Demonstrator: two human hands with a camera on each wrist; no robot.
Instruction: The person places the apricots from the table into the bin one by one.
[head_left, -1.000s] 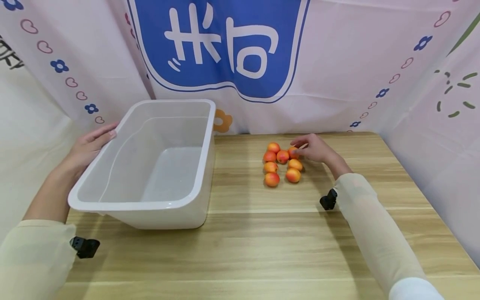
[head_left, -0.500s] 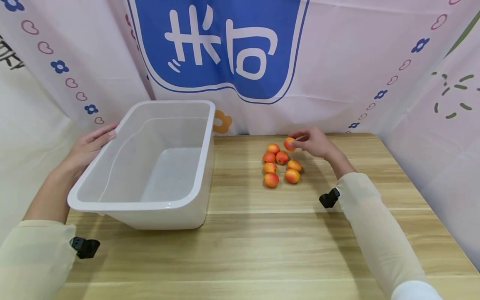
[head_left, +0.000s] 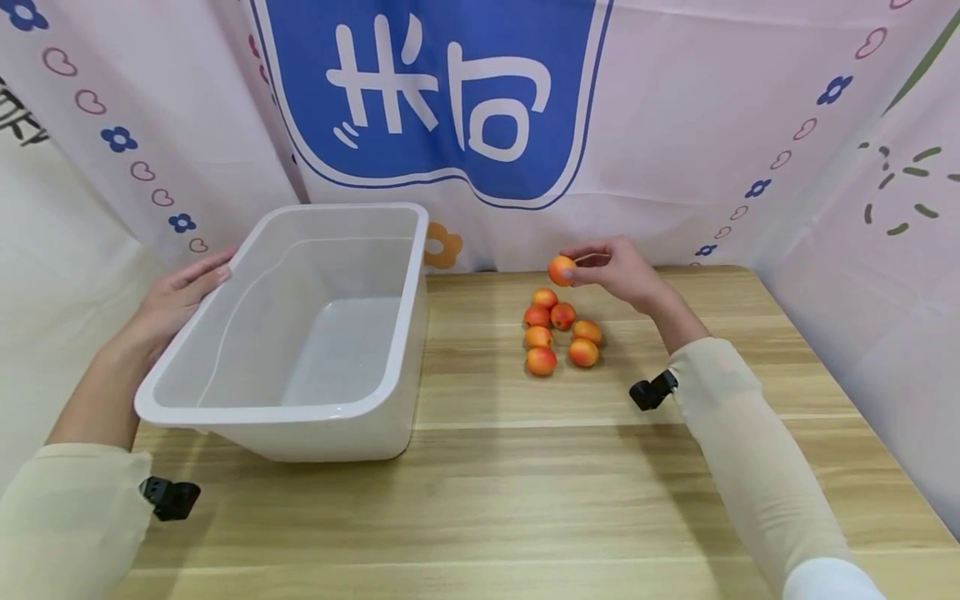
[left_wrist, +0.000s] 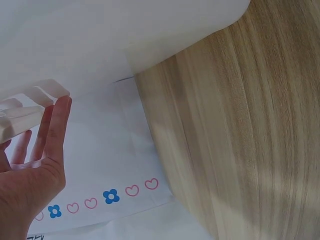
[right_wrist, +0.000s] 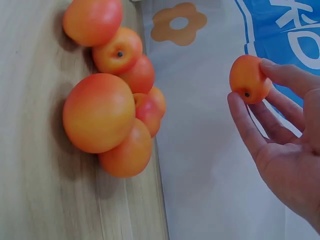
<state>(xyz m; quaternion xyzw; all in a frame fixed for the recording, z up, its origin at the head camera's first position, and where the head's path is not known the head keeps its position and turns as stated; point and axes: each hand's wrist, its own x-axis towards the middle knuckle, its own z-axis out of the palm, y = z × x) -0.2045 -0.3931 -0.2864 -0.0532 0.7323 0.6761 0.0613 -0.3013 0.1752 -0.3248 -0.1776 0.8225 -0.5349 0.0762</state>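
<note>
While the left hand [head_left: 176, 302] grips the rim of one white tub [head_left: 409, 308], at the person's eleven o'clock, the right hand [head_left: 618, 271] pinches one orange-red fruit [head_left: 561, 271], clear of the table [head_left: 525, 500], at twelve o'clock from seven loose fruits [head_left: 562, 315]. Step in hand, apparently: single-fruit pick-up. Next move calls for: steady pinch, neighbours undisturbed.

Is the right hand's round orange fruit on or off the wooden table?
Off: the right wrist view shows the fruit pinched by fingers, apart from the table.
</note>
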